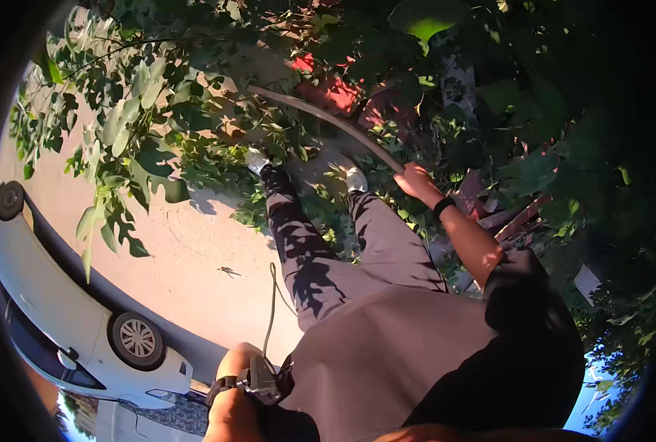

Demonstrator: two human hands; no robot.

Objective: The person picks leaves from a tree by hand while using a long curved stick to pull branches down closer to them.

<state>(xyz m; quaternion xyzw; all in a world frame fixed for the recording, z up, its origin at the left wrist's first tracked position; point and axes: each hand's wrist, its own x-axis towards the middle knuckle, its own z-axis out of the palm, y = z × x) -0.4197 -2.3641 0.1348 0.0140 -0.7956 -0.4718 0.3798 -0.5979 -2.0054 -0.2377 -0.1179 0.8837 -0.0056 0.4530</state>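
Observation:
My right hand [415, 180] is closed round the near end of a long, slightly curved wooden stick [328, 118]. From my fist the stick reaches forward and to the left, its far end among the leaves in front of my feet. A black band circles my right wrist. Close to my body at the lower left is my left hand [238, 359], with a black strap on its wrist. Beside it sits a small grey device [263, 381] with a dark cord [272, 309] running up from it. The fingers of the left hand are hidden.
Leafy branches [140, 158] hang at the upper left, and dense dark foliage fills the right. Red objects [335, 94] lie among the leaves ahead. Vines cover the ground round my shoes [356, 179]. A white car [70, 317] stands on the pale pavement [195, 250] to the left.

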